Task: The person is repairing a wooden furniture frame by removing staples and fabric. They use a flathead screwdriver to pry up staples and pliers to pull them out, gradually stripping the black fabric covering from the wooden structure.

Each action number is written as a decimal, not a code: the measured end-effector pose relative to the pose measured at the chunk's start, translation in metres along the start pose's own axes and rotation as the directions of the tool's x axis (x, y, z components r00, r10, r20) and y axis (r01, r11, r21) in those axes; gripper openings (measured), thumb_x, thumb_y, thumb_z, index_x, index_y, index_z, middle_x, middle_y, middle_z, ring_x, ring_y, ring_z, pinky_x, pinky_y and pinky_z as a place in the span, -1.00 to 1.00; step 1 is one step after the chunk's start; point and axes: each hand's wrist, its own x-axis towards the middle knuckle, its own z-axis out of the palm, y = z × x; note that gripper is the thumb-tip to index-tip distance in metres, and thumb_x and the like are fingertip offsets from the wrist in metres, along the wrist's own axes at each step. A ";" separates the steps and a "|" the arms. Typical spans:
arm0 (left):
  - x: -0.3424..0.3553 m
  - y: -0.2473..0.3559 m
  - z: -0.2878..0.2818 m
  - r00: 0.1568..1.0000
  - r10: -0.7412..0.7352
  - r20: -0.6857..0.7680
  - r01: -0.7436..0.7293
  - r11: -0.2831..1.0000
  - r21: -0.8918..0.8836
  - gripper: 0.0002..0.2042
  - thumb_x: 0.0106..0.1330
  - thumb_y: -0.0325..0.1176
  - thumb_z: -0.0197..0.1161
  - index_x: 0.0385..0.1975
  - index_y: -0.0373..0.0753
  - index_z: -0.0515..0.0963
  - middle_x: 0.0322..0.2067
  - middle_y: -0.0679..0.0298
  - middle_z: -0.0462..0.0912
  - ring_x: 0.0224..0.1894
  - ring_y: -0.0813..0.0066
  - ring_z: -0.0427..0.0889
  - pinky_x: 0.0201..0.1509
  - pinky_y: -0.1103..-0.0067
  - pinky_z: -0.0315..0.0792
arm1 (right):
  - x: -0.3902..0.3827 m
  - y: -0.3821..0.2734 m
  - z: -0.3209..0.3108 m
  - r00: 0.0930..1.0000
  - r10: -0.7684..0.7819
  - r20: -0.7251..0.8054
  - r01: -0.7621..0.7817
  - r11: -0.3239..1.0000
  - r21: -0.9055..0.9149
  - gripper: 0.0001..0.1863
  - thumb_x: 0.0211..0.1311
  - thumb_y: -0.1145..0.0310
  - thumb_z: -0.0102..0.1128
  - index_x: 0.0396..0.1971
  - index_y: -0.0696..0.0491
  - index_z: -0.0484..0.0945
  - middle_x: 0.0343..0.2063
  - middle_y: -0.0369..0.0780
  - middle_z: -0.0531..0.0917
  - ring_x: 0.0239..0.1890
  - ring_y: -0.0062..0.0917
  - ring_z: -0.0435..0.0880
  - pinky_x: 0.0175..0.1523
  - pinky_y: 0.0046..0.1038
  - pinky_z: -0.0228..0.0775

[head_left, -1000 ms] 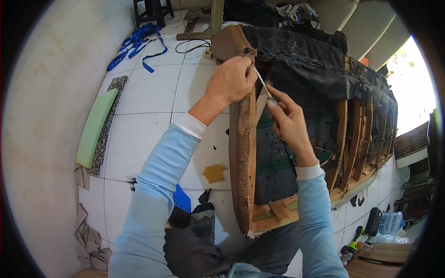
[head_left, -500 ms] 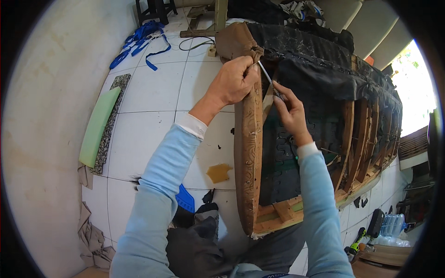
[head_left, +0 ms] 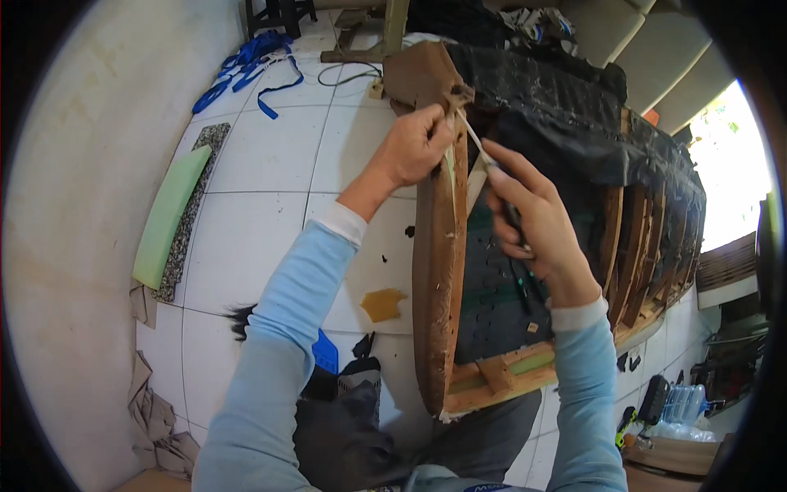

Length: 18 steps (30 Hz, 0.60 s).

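The underside of an upturned sofa frame [head_left: 498, 373] faces me, with brown upholstery fabric [head_left: 420, 74] along its left arm. My left hand [head_left: 414, 150] is closed on the edge of that fabric, just below the bunched corner. A screwdriver [head_left: 470, 131] with a slim metal shaft and dark handle is in my right hand [head_left: 541, 209], fingers wrapped round it. Its tip meets the wooden edge beside my left fingers; the exact contact is hidden. Torn black lining [head_left: 566, 135] hangs off the frame at the far side.
Green foam [head_left: 172, 217] lies on a speckled foam strip by the left wall. Blue straps [head_left: 254, 61] are heaped at the far left. A yellow scrap [head_left: 383, 304] and blue dustpan-like piece [head_left: 325, 353] lie on the tiles. Clear plastic bottles [head_left: 684, 406] stand lower right.
My right hand has turned and now wraps round the screwdriver's handle, with its wrist farther right and lower. The fabric along the arm's edge is pulled back, showing pale material beneath.
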 end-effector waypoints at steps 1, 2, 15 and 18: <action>-0.004 -0.006 0.000 0.999 -0.039 0.019 0.041 0.994 -0.105 -0.70 0.68 -0.20 0.15 -0.30 -0.27 0.51 -0.47 0.29 0.41 -0.36 0.59 0.38 -0.30 0.47 0.37 | -0.003 0.000 0.024 1.000 0.001 -0.023 0.002 0.991 0.136 -0.45 0.61 0.39 0.19 0.52 0.04 0.45 -0.36 -0.34 0.52 -0.56 -0.72 0.44 -0.51 -0.59 0.25; -0.003 -0.015 -0.002 0.998 -0.060 0.035 0.066 0.977 -0.203 -0.72 0.68 -0.20 0.16 -0.25 -0.26 0.57 -0.45 0.27 0.45 -0.34 0.58 0.42 -0.29 0.48 0.40 | -0.002 -0.004 0.048 0.999 -0.014 -0.044 0.025 0.964 0.266 -0.49 0.59 0.42 0.19 0.47 0.08 0.48 -0.35 -0.32 0.53 -0.55 -0.69 0.47 -0.52 -0.58 0.28; 0.012 -0.032 -0.011 0.990 -0.105 0.092 0.117 0.983 -0.141 -0.74 0.58 -0.18 0.26 -0.15 -0.30 0.63 -0.33 0.15 0.78 -0.24 0.32 0.76 -0.07 0.40 0.59 | 0.023 0.014 0.114 0.968 -0.154 -0.198 0.229 0.863 0.450 -0.09 0.49 0.47 0.28 0.68 0.04 -0.06 -0.27 -0.25 0.53 -0.41 -0.53 0.56 -0.41 -0.39 0.44; 0.015 0.000 -0.005 0.988 -0.149 0.037 0.151 0.988 -0.038 -0.68 0.54 -0.14 0.32 -0.23 -0.32 0.54 -0.42 0.25 0.59 -0.35 0.47 0.53 -0.15 0.46 0.50 | -0.010 0.052 0.030 0.987 -0.125 -0.104 0.147 0.958 0.245 -0.34 0.52 0.46 0.28 0.50 0.16 0.23 -0.34 -0.23 0.56 -0.55 -0.62 0.55 -0.56 -0.49 0.36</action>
